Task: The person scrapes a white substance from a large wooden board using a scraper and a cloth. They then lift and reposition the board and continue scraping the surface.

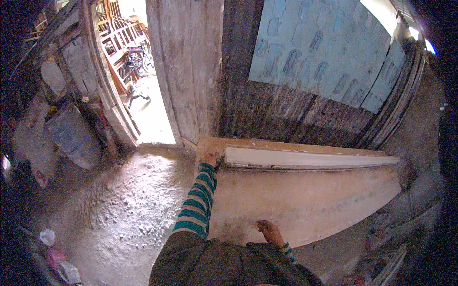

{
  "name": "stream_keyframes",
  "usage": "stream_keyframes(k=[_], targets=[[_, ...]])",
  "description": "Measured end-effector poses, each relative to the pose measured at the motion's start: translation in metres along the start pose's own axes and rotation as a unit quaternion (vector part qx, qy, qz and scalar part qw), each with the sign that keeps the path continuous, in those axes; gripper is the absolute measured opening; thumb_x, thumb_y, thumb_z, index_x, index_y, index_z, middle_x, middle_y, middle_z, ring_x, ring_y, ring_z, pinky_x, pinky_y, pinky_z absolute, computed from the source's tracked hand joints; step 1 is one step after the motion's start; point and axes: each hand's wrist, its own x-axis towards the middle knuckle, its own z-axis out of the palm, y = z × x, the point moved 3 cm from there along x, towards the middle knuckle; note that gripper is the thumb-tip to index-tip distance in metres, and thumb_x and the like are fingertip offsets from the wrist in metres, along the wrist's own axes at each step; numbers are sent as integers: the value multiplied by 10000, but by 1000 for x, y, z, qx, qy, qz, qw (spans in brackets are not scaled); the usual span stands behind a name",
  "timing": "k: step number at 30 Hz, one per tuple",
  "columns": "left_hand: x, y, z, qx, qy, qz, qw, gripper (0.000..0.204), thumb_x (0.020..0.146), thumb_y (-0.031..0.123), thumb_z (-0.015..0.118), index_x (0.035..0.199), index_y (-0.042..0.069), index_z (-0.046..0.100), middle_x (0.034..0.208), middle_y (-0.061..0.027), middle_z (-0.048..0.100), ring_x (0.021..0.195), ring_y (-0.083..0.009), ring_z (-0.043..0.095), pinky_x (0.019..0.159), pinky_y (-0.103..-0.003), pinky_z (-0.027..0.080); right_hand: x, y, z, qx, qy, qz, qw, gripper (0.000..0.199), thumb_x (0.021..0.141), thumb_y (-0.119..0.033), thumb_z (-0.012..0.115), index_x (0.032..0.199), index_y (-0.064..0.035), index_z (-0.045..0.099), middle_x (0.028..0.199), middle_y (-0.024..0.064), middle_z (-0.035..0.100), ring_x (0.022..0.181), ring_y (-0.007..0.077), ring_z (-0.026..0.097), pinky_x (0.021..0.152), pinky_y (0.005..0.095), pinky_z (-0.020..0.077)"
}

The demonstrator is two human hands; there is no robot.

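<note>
- left hand (210,157): reached out at full arm in a green-and-tan striped sleeve (199,202), fingers curled shut over the left end of a long white moulded strip of wood (310,159).
- the strip lies lengthwise along the far edge of a large pale tan flat wooden board (305,200), running from the left hand off toward the right.
- right hand (270,231): close to the body, fingers spread and pressed flat on the near edge of the tan board; it grips nothing.
- the board spans the middle of the view, its left end near the doorway, its right end near the dim right wall.
- behind the board: a weathered grey plank wall (191,71), and a light blue embossed sheet (324,47) leaning against darker planks.
- left of the board: rough grey concrete floor (129,200), lit from an open doorway (148,114).
- beyond the doorway: a stack of wooden frames (117,33), bright daylight.
- far left, in shadow: a grey-blue drum (71,131), tilted near the door frame.
- lower left floor: small scraps, too dim to tell.
</note>
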Motion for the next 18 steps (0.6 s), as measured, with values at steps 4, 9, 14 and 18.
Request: stream_keyframes(k=[4,9,14,18], targets=[[10,-2,25,-21,-20,7,1000,429,876,379,520,1152,53,562,1076,-202,611,1051,-336,572,898,-425,469,-8,-3,-8,61,7,85,994,313,935,-259,571,1139,-28,622,885,109,688,787,184,648,702,330,517],[30,-24,10,-2,35,42,998,499,802,426,636,1112,41,571,1025,-195,624,994,-338,596,838,-436,498,3,-14,-8,56,-6,50,997,288,927,-233,576,1140,-45,626,886,113,687,790,201,650,710,339,518],[15,2,-7,-58,-13,-11,998,650,734,427,705,1238,51,542,1021,-194,623,1032,-357,582,899,-448,486,12,-14,-7,-45,14,-5,999,252,914,-214,586,1115,-74,642,967,134,683,872,282,664,766,374,526],[-7,-52,-67,-53,32,-97,993,667,713,424,719,1236,46,553,1037,-197,627,1033,-362,582,915,-445,477,22,-28,-5,-74,-9,-27,997,242,905,-218,591,1097,-85,652,1055,150,662,958,316,648,806,389,523]])
